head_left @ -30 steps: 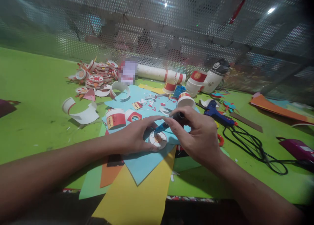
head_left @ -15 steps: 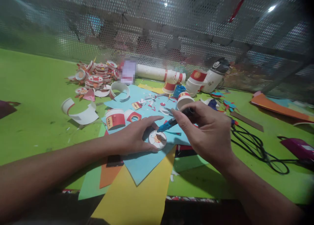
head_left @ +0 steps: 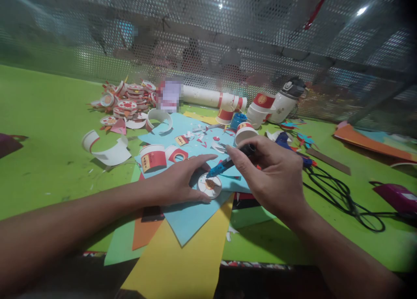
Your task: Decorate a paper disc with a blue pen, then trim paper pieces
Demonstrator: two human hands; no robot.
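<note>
A small round white paper disc [head_left: 202, 189], like the bottom cut from a paper cup, lies on a light blue sheet [head_left: 182, 225]. It bears an orange print in the middle and thin dark lines. My left hand [head_left: 176, 181] curves around its left side, thumb at the near edge, steadying it. In my right hand [head_left: 273, 177] is a blue and black pen [head_left: 220, 167], pinched between thumb and fingers. The pen's tip is at the disc's upper edge; whether it touches is hard to tell. Close by lies a cut red and white cup piece [head_left: 153, 157].
Stacked decorated discs [head_left: 135, 97] stand at the back left. A blue pot [head_left: 239, 120], paper cups [head_left: 261, 103] and a white bottle [head_left: 282, 101] are at the back. Black cable [head_left: 345, 194] coils on the right. Curved white offcuts [head_left: 109, 155] lie left; yellow paper [head_left: 182, 264] overhangs the front edge.
My right hand has shifted slightly left, bringing the pen's tip a little left and down over the disc's upper edge. My left hand and the disc stay almost still.
</note>
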